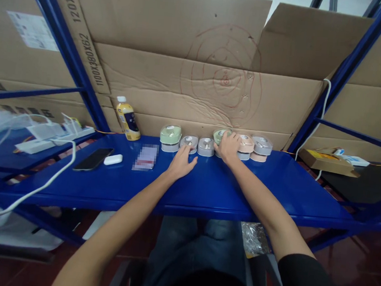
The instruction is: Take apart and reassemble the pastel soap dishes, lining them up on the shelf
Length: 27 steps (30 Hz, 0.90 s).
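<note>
A row of small rounded plastic boxes stands along the back of the blue shelf [206, 193]. My right hand [230, 147] is closed over a green box [218, 135], its fingers on the top and thumb at the near left side. My left hand [181, 163] rests by a single grey box [186, 140], fingertips at its front and thumb held apart. Between the hands is another grey box [206, 147]. To the left, a green box [170, 133] sits on a grey one. At the right are a peach box [246, 143] and a grey box [262, 144], each stacked on another.
A yellow bottle [128, 119] stands at the back left. Nearer lie a black phone [94, 159], a white earbud case [113, 159] and a blurred flat packet [145, 157]. Cardboard [149, 77] backs the shelf. Blue posts [343, 72] and a white cable [57, 171] flank it.
</note>
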Each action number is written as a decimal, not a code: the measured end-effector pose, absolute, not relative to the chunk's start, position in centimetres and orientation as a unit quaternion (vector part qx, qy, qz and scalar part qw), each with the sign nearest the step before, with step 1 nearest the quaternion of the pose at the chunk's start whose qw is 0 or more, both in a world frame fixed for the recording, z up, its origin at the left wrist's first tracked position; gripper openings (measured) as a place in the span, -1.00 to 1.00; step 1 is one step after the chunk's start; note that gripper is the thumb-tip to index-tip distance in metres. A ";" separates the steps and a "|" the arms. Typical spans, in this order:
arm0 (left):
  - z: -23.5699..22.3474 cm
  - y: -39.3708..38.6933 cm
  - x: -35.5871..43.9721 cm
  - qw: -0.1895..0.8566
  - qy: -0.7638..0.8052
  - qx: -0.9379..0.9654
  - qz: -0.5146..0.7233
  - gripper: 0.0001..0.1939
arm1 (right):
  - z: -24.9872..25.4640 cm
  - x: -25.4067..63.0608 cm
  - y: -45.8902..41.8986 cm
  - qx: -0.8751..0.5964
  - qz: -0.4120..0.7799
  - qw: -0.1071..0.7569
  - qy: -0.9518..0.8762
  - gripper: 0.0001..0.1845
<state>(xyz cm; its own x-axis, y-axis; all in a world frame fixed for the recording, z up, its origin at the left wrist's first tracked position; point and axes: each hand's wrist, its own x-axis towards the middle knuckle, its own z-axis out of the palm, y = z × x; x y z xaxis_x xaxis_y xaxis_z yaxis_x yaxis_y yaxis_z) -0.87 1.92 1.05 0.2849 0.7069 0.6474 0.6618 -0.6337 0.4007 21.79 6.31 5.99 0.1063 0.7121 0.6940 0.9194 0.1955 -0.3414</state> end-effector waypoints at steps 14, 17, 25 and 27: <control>3.3 4.0 1.3 -0.137 0.559 0.800 0.170 -0.35 | 5.7 22.3 2.5 -0.578 -0.279 0.339 -0.688 -0.38; 4.0 1.3 1.3 -0.154 0.566 0.799 0.134 -0.43 | 5.5 22.9 0.4 -0.523 -0.283 0.340 -0.729 -0.57; 4.7 -7.7 -0.3 -0.158 0.604 0.762 0.173 -0.34 | 5.1 23.6 -2.0 -0.408 -0.125 0.412 -0.805 -0.71; 4.2 -7.8 -0.9 -0.137 0.618 0.754 0.178 -0.28 | 5.1 23.5 -2.1 -0.382 -0.071 0.397 -0.831 -0.60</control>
<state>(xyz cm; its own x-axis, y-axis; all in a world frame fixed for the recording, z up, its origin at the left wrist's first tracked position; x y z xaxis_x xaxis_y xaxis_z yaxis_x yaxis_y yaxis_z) -0.90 -7.79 4.23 0.1735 0.8828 0.4365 0.9798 -0.1993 0.0137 23.55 -2.06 5.06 -0.3924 0.5790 0.7147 0.6912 0.6983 -0.1862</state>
